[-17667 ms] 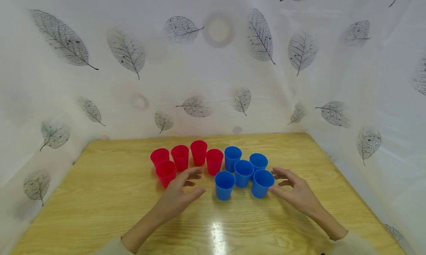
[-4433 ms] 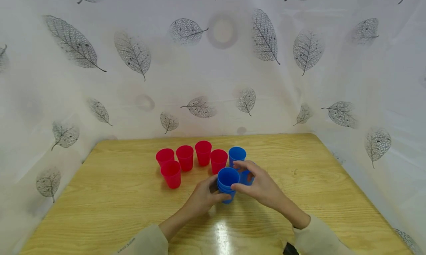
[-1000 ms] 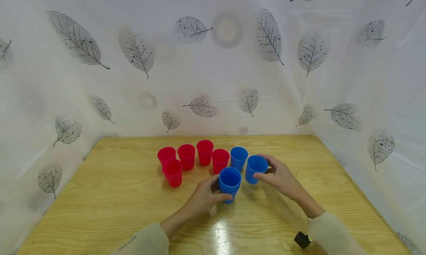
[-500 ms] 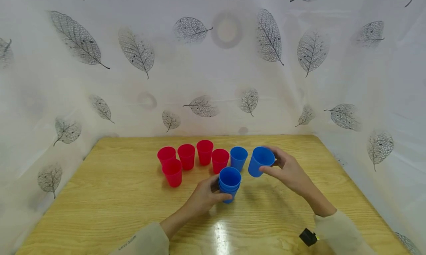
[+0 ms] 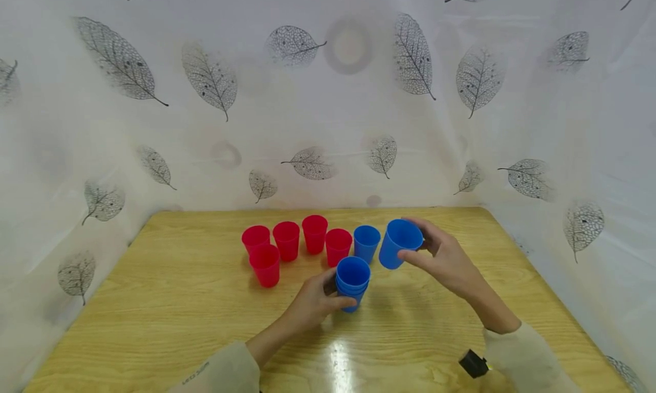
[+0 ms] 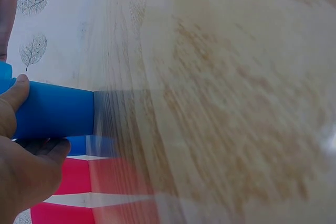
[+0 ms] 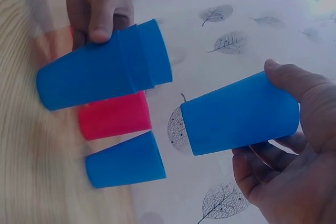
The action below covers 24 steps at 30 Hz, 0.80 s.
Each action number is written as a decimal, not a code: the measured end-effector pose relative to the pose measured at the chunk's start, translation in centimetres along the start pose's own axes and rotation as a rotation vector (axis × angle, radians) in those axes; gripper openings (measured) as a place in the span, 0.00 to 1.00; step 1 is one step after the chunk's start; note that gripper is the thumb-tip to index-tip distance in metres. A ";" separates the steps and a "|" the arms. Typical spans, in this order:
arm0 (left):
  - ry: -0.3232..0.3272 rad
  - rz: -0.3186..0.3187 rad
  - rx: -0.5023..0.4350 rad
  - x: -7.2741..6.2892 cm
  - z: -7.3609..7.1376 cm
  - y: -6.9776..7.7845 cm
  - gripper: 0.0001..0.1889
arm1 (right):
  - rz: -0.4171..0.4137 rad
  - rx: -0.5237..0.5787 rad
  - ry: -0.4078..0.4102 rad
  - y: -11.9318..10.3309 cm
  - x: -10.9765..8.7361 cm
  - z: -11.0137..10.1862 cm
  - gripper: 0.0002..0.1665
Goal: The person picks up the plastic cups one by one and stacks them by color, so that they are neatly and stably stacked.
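Closest up, got a pale sleeve (image 5: 525, 356) on either side, plus a small black block (image 5: 474, 363) by the right cuff, too unclear to name. Next, see the left grip (image 5: 314, 305) curled round a stack of blue cups (image 5: 355, 288), low enough to leave the top rim uncovered, probably to steady it without blocking the mouth. Looks like three nested, going by the rim steps in the right wrist view, with the base seemingly down on the surface (image 5: 205, 324). Off to the right, see the right grip (image 5: 447, 265) holding a single blue cup (image 5: 393, 249) between thumb and fingers, clear of the surface, mouth up and a bit tipped. Held by the sides, presumably to keep the base free. Behind the stack, spot a lone blue cup (image 5: 366, 246) standing upright, untouched. Leftward from there, count five red cups (image 5: 286, 242), all mouth up, seemingly grouped by colour. Past the far edge, just a leaf-print sheet (image 5: 307, 119).
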<state>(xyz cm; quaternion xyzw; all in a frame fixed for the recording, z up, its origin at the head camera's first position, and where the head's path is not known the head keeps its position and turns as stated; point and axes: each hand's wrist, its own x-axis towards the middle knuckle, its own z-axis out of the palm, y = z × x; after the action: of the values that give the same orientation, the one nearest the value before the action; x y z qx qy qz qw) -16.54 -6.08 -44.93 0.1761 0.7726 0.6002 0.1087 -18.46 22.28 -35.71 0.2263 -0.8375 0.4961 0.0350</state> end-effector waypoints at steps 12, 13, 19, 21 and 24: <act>-0.006 0.015 0.001 -0.1 0.0 0.0 0.34 | -0.073 0.058 -0.017 -2.3 0.7 1.2 0.36; -0.006 0.019 0.000 -0.1 0.0 0.0 0.34 | -0.079 0.057 -0.021 -2.5 0.8 1.3 0.37; -0.005 0.024 -0.017 -0.1 0.0 -0.1 0.35 | -0.116 0.072 -0.046 -3.2 1.1 1.9 0.37; -0.006 0.026 -0.023 -0.1 0.0 -0.1 0.35 | -0.130 0.085 -0.056 -3.2 1.2 2.1 0.37; -0.006 0.026 -0.017 0.0 0.0 -0.1 0.34 | -0.144 0.104 -0.070 -3.3 1.3 2.6 0.37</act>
<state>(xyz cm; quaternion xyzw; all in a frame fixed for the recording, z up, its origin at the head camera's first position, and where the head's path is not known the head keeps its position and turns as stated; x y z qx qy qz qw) -16.51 -6.12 -45.03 0.1868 0.7649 0.6075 0.1048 -17.84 18.30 -33.91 0.3049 -0.7930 0.5266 0.0294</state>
